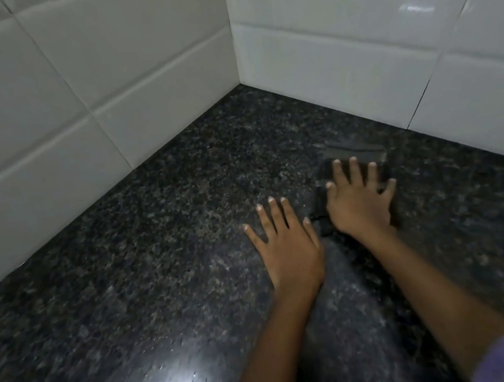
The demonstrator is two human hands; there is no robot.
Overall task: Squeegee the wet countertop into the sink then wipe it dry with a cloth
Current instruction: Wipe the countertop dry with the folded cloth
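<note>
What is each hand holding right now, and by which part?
Right hand presses flat with spread fingers on the middle of a dark cloth, not gripping it. Left hand holds nothing, resting flat on the countertop.

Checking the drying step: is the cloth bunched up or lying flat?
Flat. The dark cloth lies spread on the countertop, pressed under the open right hand; whether it is folded double, cannot tell.

Two white tiled walls point(75, 95) meet in an inside corner — large glossy tiles with thin dark grout lines; a soft highlight (from a lamp out of view) glints on the right-hand wall.
</note>
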